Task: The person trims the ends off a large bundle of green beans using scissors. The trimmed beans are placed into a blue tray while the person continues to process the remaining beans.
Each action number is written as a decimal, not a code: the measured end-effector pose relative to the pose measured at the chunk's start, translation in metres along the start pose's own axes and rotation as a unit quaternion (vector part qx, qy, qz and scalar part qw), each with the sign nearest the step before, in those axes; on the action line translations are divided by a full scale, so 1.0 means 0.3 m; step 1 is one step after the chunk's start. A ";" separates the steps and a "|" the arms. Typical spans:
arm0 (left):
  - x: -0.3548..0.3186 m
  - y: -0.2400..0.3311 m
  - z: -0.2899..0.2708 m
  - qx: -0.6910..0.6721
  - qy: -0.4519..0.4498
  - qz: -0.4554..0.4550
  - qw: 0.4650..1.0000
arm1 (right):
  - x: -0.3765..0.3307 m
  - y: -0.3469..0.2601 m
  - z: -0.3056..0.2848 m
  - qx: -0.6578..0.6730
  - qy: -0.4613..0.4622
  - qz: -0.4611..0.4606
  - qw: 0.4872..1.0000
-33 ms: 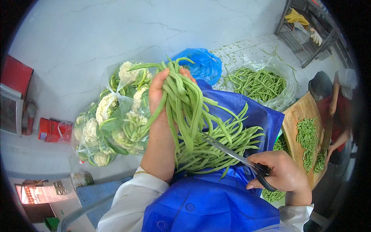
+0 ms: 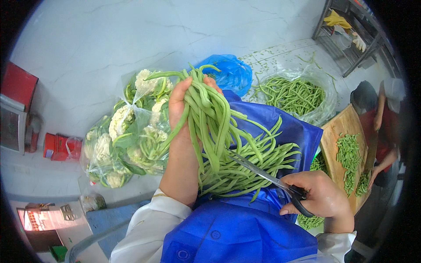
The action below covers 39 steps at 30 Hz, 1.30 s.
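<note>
My left hand (image 2: 179, 98) is closed round a bunch of long green beans (image 2: 211, 114), whose tips stick out above my fingers while the rest hang down. In my right hand (image 2: 319, 193) is a pair of scissors (image 2: 263, 174) with black handles. The blades point up and left, their tips among or just beside the hanging beans; whether they touch any I cannot tell. A loose pile of green beans (image 2: 245, 175) lies on the blue apron (image 2: 228, 232) over my lap, below the held bunch.
Clear bags of cauliflower (image 2: 118, 125) stand at left. Ahead are a blue plastic bag (image 2: 228, 75) and a clear bag of green beans (image 2: 291, 94). At right, a co-worker's hand (image 2: 373, 176) is by a cutting board (image 2: 330, 139) with cut beans (image 2: 348, 155). A metal rack (image 2: 351, 65) stands far right.
</note>
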State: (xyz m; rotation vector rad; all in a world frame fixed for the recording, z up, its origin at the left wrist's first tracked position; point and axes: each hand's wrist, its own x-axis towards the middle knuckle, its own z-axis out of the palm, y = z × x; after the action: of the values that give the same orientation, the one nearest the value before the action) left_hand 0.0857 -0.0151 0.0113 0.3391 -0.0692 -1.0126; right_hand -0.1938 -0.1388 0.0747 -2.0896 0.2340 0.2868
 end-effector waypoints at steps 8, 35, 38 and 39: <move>-0.019 0.006 0.015 -0.005 0.018 0.023 1.000 | -0.003 -0.001 -0.011 0.005 -0.001 0.013 1.000; -0.024 -0.001 -0.004 0.045 -0.032 0.045 0.997 | 0.048 -0.058 -0.068 -0.100 -0.051 0.049 0.992; -0.025 -0.010 0.010 0.065 -0.057 0.034 0.996 | 0.064 -0.063 -0.066 -0.118 -0.053 0.054 0.990; -0.024 -0.009 0.009 0.068 -0.055 0.039 0.995 | 0.069 -0.063 -0.064 -0.123 -0.049 0.051 0.990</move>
State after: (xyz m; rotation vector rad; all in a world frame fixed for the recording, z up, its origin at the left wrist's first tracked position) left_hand 0.0790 -0.0109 0.0138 0.4014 -0.2509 -0.9513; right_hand -0.1668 -0.1469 0.0935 -2.3025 0.2572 0.5000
